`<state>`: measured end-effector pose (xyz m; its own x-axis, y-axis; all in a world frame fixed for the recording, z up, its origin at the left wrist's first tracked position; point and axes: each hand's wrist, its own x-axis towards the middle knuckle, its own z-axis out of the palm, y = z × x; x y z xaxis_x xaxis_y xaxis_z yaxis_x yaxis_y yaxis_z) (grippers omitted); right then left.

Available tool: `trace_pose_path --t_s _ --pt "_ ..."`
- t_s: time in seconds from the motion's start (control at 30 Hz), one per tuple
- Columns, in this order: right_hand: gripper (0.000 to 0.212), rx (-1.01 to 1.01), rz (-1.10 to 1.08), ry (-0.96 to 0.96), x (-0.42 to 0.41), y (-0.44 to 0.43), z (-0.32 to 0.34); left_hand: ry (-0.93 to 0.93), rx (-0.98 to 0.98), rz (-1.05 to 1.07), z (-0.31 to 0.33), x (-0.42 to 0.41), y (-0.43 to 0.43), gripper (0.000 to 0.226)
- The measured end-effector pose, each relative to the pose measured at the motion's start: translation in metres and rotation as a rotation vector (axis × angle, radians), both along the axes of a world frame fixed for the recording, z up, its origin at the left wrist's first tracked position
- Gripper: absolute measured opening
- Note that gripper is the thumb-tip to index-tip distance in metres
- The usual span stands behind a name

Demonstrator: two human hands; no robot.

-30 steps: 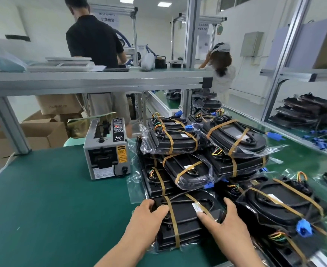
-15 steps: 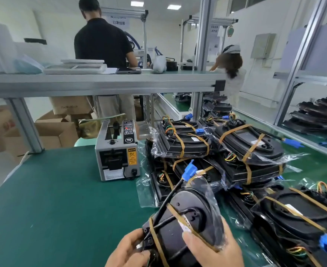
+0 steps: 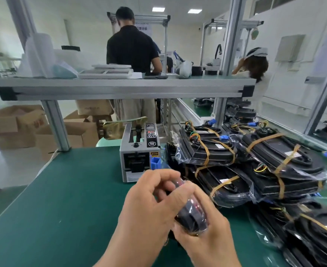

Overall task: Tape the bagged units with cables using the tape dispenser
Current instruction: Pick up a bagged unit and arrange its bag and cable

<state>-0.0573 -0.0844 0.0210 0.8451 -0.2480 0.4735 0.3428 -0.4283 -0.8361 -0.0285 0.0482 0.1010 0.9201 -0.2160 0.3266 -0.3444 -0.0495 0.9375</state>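
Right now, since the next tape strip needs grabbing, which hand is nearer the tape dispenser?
Left. The left hand grips the bagged unit just in front of the tape dispenser; the right hand holds it lower, closer to the person and farther right.

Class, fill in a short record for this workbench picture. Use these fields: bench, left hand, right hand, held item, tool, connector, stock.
bench: green mat
left hand: grips the bagged unit from above
right hand: grips the same unit from below
held item: black unit in a clear bag
tool: grey tape dispenser, beyond the hands, untouched
connector: blue connector just above the left hand
stock: taped units piled right of the dispenser
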Motion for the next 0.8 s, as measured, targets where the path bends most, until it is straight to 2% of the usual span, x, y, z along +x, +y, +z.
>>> trace_pose_path --t_s 0.1,0.2,0.3,0.53,0.67,0.8 --pt "0.086 -0.051 -0.033 -0.060 0.002 -0.001 -0.003 0.042 -0.026 0.085 -0.001 0.006 -0.003 0.041" --pt "0.088 -0.016 -0.096 -0.103 0.003 -0.003 0.000 0.072 -0.025 0.182 -0.004 0.012 -0.005 0.051" --pt "0.088 -0.021 -0.125 -0.125 0.005 -0.006 -0.002 0.085 0.026 0.153 -0.005 0.017 -0.007 0.056" --pt "0.083 -0.112 -0.140 -0.183 0.006 -0.009 -0.004 0.102 0.090 0.057 -0.006 0.022 -0.010 0.015" --pt "0.085 -0.171 -0.196 -0.227 0.007 0.002 -0.002 0.009 0.163 0.074 -0.003 0.018 -0.005 0.010" --pt "0.089 -0.271 -0.251 -0.328 0.016 0.006 -0.008 -0.135 0.319 0.133 0.003 0.012 -0.001 0.012"
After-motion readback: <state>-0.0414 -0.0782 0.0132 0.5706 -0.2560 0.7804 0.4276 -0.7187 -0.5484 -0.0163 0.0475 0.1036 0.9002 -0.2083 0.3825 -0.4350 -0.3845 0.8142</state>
